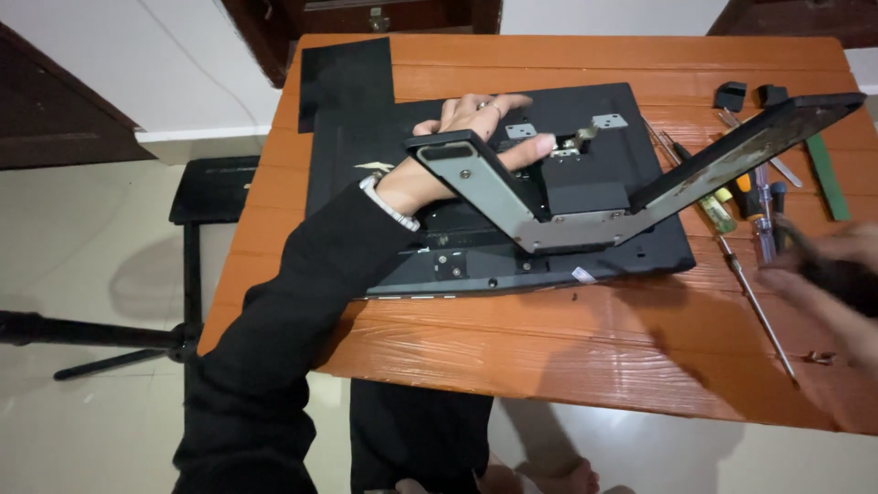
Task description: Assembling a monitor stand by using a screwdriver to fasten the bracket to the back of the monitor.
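Stand [585, 197]: grey metal V-shaped bracket with 2 arms, standing up off the back of the monitor; its base sits at the middle of the panel. The left arm is short, the right arm long and reaches out over the tools.
Stand, handling: looks stiff and fairly heavy for its size; bare metal, probably slick, with hard edges. Best taken by an arm near the base, where leverage is least.
Monitor [366, 155]: black flat panel lying face down on the table, with 2 small silver plates near its top edge. Likely fragile on the screen side; judged awkward and moderately heavy, to be held by the frame edges.
Left hand [457, 151]: fingers spread, pressing flat on the monitor back behind the stand's short arm, touching or just beside it; holds nothing. Black sleeve, pale band at the wrist.
Right hand [828, 265]: blurred at the right edge, well apart from the stand's base, under the tip of the long arm. It seems closed on something dark; I cannot tell what.
Tools [754, 206]: screwdrivers and long shafts laid on the table just right of the monitor.
Table [549, 348]: orange wooden planks.
Black sheet [346, 82]: flat piece at the table's far left corner.
Tripod [91, 334]: black, on the floor to the left.
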